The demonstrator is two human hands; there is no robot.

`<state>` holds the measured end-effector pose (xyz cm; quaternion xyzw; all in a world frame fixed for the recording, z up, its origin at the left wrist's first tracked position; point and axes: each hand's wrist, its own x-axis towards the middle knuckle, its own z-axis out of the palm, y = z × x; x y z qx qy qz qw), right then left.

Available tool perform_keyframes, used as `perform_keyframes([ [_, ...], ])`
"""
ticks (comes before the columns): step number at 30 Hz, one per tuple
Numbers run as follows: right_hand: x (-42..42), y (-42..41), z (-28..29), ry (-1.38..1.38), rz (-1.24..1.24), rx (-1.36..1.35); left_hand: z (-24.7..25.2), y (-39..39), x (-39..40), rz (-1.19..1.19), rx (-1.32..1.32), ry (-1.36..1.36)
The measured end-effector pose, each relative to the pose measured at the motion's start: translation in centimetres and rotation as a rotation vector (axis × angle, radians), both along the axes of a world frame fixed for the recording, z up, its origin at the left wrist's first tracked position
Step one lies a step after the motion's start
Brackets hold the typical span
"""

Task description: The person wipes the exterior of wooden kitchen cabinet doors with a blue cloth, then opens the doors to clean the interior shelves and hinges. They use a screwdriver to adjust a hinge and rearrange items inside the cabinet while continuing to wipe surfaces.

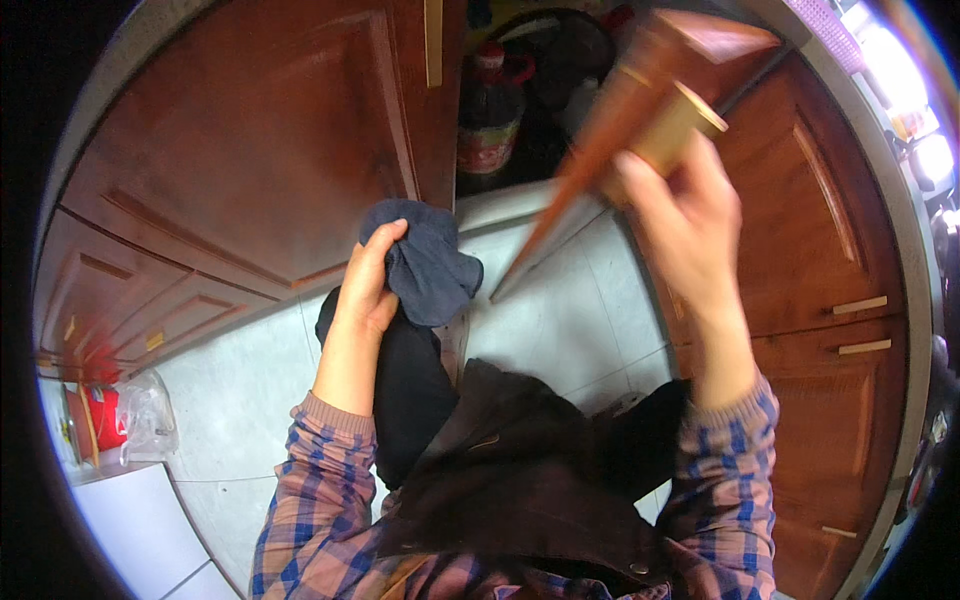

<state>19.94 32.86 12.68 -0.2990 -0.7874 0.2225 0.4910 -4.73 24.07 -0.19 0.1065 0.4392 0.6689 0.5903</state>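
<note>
A crumpled dark blue-grey cloth (436,270) hangs from my left hand (365,281), thumb on top of it. My right hand (690,217) grips the gold-coloured handle (667,135) of a brown wooden cabinet door (600,124). That door stands swung out from the cabinet, seen nearly edge-on and blurred. Inside the dark cabinet, a bottle with a red cap (489,124) and a label stands near the front. Behind it is a dark rounded object (574,49), too dim to name exactly.
Closed brown cabinet doors flank me, at left (262,135) and right (795,202). Pale floor tiles (562,315) lie below. A clear plastic bag (148,420) and a red item (107,416) sit at far left. A countertop edge (892,225) curves along the right, with a pink basket (825,30) on it.
</note>
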Motion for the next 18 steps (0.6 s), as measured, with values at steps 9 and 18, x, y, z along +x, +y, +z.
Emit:
perform_keyframes([
  [9, 26.4, -7.7, -4.7, 0.307, -0.386, -0.344, 0.7, -0.9, 0.9, 0.073, 0.025, 0.048],
  [18, 24.0, -5.2, -3.9, 0.973, -0.722, -0.011, 1.1, 0.4, 3.7, -0.048, 0.031, 0.223],
])
